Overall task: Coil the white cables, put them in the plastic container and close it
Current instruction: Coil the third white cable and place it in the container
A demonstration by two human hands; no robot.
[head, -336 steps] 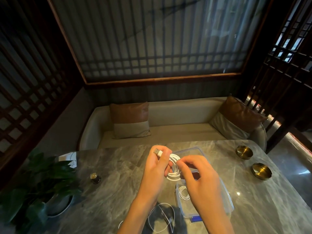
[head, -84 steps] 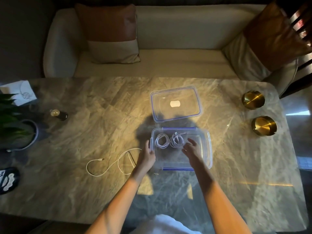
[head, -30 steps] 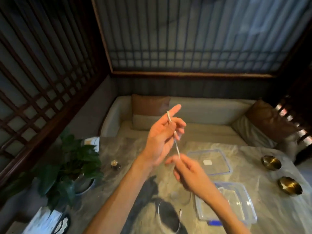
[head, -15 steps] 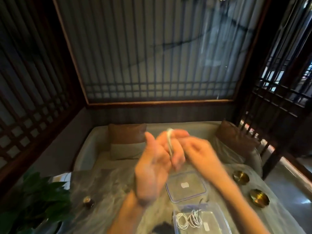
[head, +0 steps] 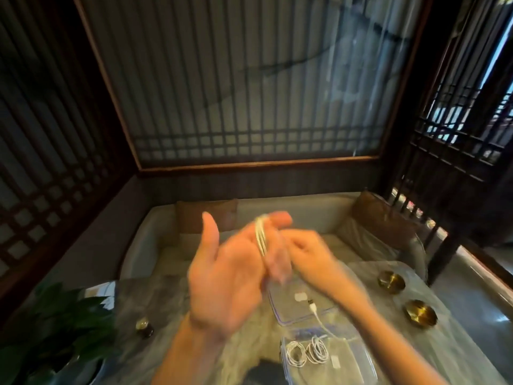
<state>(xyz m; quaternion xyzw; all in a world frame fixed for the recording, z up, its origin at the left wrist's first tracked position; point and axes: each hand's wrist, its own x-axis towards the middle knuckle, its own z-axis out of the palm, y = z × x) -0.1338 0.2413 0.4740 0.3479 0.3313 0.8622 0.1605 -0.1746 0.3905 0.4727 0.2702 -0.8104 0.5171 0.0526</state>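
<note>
My left hand (head: 224, 276) is raised above the table, palm toward me, with loops of a white cable (head: 261, 237) wound around its blurred fingers. My right hand (head: 308, 254) is right beside it, fingers closed on the same cable. The cable's free end with its plug (head: 313, 304) hangs down over the clear lid (head: 288, 309). Below, the open plastic container (head: 352, 357) holds two coiled white cables (head: 306, 354).
The marble table (head: 172, 295) carries a potted plant (head: 52, 329) at the left, a small dark bottle (head: 144, 326), and two brass bowls (head: 391, 280) (head: 420, 312) at the right. A cushioned bench (head: 311, 215) runs behind the table.
Since one second ago, both hands have lifted and come together, and more turns of the cable lie around my left fingers. The head has tilted up from the table.
</note>
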